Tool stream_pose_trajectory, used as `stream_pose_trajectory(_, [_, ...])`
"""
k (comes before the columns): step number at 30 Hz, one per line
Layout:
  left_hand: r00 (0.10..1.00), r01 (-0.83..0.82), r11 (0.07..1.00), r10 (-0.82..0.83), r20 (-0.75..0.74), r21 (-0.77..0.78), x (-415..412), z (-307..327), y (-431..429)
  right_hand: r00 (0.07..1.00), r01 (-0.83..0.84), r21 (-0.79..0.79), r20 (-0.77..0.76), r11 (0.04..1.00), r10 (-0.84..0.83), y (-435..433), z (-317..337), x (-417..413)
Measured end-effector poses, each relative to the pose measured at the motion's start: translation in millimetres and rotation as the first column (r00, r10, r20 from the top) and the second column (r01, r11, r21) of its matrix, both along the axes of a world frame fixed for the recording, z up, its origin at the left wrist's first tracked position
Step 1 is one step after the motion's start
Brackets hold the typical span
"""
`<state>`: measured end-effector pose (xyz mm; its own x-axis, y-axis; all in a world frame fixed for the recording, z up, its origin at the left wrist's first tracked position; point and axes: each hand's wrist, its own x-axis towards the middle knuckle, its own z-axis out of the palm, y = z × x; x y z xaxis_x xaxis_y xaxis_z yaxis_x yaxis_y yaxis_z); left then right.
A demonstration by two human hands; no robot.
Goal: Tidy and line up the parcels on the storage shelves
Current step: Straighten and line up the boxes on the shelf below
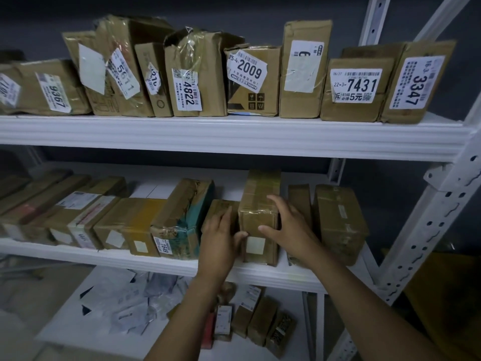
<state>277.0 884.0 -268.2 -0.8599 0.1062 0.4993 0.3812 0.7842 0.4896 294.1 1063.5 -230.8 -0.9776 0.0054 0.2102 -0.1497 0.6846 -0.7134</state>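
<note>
Dark grey wall (221, 9) behind a white metal rack (426, 230). Top shelf (234, 134) holds a row of brown cardboard parcels standing up with labels facing out: parcel 9367 (56, 93), parcel 4822 (191, 91), parcel 2009 (248, 70), parcel 7431 (358, 86), parcel 3347 (416, 83). A few on the left lean and are torn or crumpled.

Middle shelf (104, 256) has more parcels, lying end-on to the front edge. Both hands are on a taped box (256, 207), right of centre on this shelf at the front edge, with a blank white sticker on its front face. Left hand (221, 238) is against the box's left side, fingers fairly straight along it and thumb hooked round the front left corner. Right hand (289, 225) clamps the right side, fingers curled over the top right edge and thumb pressed on the front face.

A small box (216, 204) sits low just left of the taped box, partly under the left fingers. Further left, clear of the hands, is a torn box (192, 217) with a teal side and label 1649. A thin parcel (299, 201) stands between the taped box and a big box (341, 222) on the right; the right hand hides whether they touch.

Bottom shelf (78, 321) has pale plastic mailers (135, 298) in a loose heap, with little boxes (260, 319) beside them, all dim and blurry.
</note>
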Motion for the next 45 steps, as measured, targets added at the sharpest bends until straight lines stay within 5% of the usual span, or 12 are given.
stream_pose_trajectory(5, [0.960, 0.132, 0.916, -0.024, 0.278, -0.379, -17.5, 0.2, -14.9, 0.995, -0.048, -0.099, 0.079, 0.994, 0.056, -1.0, 1.0, -9.5])
stream_pose_trajectory(9, [0.972, 0.125, 0.870, -0.010, 0.236, -0.478, -17.0, -6.8, -22.3, 0.992, -0.063, -0.180, 0.100, 0.982, 0.082, -2.6, -2.8, -13.3])
stream_pose_trajectory(19, [0.953, 0.205, 0.968, -0.164, 0.256, -0.144, -20.2, -11.8, -29.3, 0.988, -0.116, -0.192, 0.079, 0.975, 0.133, -19.4, -3.4, -10.5])
stream_pose_trajectory(24, [0.952, 0.299, 0.947, -0.304, 0.025, 0.113, -12.3, 6.5, -21.9, 0.987, -0.094, -0.207, 0.112, 0.974, 0.119, -17.6, -0.4, -12.5])
stream_pose_trajectory(34, [0.969, 0.243, 0.963, -0.236, -0.069, 0.113, -10.9, 14.1, -6.6, 0.984, -0.102, -0.133, 0.131, 0.986, 0.119, -15.2, -2.6, -2.5])
stream_pose_trajectory(37, [0.973, 0.222, 0.974, -0.219, -0.067, 0.041, -11.3, 17.0, 0.1, 0.990, -0.012, 0.069, 0.140, 0.998, 0.003, 3.1, -7.2, 1.8])
stream_pose_trajectory(40, [0.977, 0.211, 0.977, -0.211, -0.043, 0.002, -12.4, 15.8, 4.7, 0.974, 0.198, 0.391, 0.027, 0.899, -0.226, 23.8, -30.6, 10.8])
stream_pose_trajectory(45, [0.977, 0.210, 0.977, -0.209, -0.031, 0.019, -10.8, 13.9, 8.9, 0.929, 0.284, 0.429, 0.098, 0.857, -0.357, 25.1, -48.2, 18.1])
